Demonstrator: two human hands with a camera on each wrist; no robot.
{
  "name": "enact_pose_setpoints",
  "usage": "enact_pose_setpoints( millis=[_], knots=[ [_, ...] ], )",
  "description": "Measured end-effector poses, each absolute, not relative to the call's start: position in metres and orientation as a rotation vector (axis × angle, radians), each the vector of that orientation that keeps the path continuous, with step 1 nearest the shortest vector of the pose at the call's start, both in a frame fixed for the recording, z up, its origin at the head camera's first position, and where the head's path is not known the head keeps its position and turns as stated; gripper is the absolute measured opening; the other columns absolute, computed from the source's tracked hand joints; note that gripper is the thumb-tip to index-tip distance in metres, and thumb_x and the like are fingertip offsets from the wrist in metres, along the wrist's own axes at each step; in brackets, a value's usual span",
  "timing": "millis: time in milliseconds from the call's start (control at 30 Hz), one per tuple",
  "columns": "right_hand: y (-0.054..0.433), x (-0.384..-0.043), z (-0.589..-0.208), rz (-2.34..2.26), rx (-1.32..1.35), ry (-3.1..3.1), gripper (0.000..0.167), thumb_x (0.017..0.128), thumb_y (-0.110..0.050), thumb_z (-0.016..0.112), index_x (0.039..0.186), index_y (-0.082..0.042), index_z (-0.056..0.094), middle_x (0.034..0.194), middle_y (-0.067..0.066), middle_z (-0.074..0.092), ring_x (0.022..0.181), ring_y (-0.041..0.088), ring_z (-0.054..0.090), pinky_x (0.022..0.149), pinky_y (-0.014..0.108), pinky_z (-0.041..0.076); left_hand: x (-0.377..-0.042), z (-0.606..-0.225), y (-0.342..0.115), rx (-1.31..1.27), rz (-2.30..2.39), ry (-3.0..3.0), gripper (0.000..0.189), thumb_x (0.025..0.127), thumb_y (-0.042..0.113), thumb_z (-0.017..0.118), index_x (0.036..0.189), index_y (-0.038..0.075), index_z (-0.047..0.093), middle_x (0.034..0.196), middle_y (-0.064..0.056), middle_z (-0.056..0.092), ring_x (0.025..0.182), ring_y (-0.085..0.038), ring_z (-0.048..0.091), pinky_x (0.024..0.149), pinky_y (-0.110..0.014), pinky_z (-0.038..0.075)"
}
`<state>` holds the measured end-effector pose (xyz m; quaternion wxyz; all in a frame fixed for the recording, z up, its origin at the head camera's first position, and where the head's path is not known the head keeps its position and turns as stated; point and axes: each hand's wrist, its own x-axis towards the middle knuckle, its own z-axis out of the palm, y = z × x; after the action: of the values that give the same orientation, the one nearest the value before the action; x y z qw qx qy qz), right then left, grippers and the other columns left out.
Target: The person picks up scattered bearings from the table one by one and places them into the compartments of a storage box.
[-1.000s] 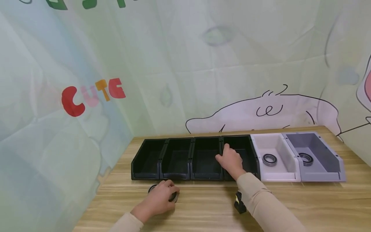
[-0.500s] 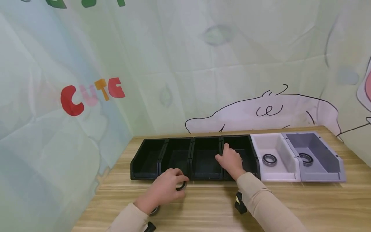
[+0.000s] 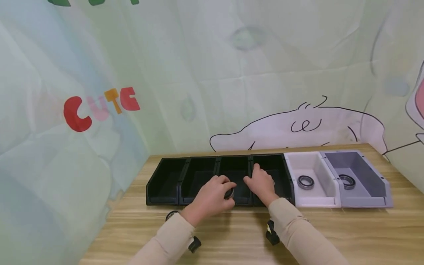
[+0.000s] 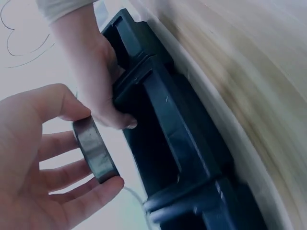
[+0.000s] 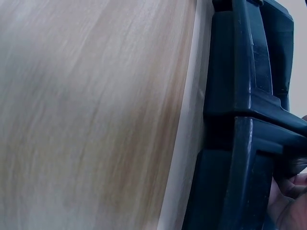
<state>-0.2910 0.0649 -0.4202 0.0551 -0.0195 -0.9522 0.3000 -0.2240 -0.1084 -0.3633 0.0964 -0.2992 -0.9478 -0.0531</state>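
My left hand point(image 3: 212, 197) pinches a ball bearing point(image 4: 96, 149) by its outer rim between thumb and fingers, in front of the third black bin point(image 3: 234, 200). My right hand point(image 3: 261, 184) reaches into the fourth black bin point(image 3: 279, 162), which stands right of it. In the right wrist view its curled fingers point(image 5: 288, 203) grip a round metal bearing point(image 5: 295, 165), mostly hidden by the bin wall. Another bearing point(image 3: 170, 214) lies on the table, partly covered by my left sleeve.
Side by side with the black bins stand a white bin point(image 3: 317, 201) and a grey bin point(image 3: 367, 201), each with one bearing inside. Two more black bins are at the left. A printed cloth point(image 3: 185, 73) hangs behind the wooden table point(image 3: 245, 235).
My left hand has picked up the bearing from the table and carried it right and forward, toward the third black bin. My right hand has stayed in the fourth bin.
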Motion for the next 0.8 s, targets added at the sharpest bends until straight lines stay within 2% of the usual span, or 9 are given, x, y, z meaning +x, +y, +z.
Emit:
enact_pose_setpoints(
  millis=[200,433,800],
  knots=[
    [0.063,-0.292,-0.422,0.904,-0.061,-2.872,0.058,0.085,-0.031,0.060,0.127,0.005,0.041,0.091,0.017,0.062,0.056,0.022,0.053,0.050,0.034,0.045,-0.244,-0.372,-0.087,-0.849,-0.076,-2.818,0.038,0.081,0.027,0.061,0.117,0.016,0.064,0.111,-0.003,0.059,0.095,-0.017,0.053,0.078,-0.028,0.051],
    [0.066,-0.293,-0.422,0.896,-0.071,-2.858,0.057,0.085,-0.031,0.060,0.126,0.005,0.042,0.087,0.016,0.061,0.054,0.022,0.052,0.048,0.034,0.043,-0.268,-0.382,-0.070,-0.720,-0.008,-2.934,0.039,0.082,0.027,0.063,0.120,0.015,0.061,0.116,-0.005,0.058,0.101,-0.019,0.052,0.086,-0.032,0.050],
    [0.064,-0.292,-0.424,0.915,-0.043,-2.860,0.064,0.084,-0.033,0.059,0.131,0.005,0.038,0.097,0.018,0.062,0.057,0.023,0.053,0.052,0.037,0.045,-0.295,-0.413,-0.059,-0.640,-0.056,-3.029,0.034,0.082,0.022,0.064,0.114,0.012,0.064,0.115,-0.008,0.058,0.101,-0.025,0.055,0.086,-0.034,0.049]
  ],
)
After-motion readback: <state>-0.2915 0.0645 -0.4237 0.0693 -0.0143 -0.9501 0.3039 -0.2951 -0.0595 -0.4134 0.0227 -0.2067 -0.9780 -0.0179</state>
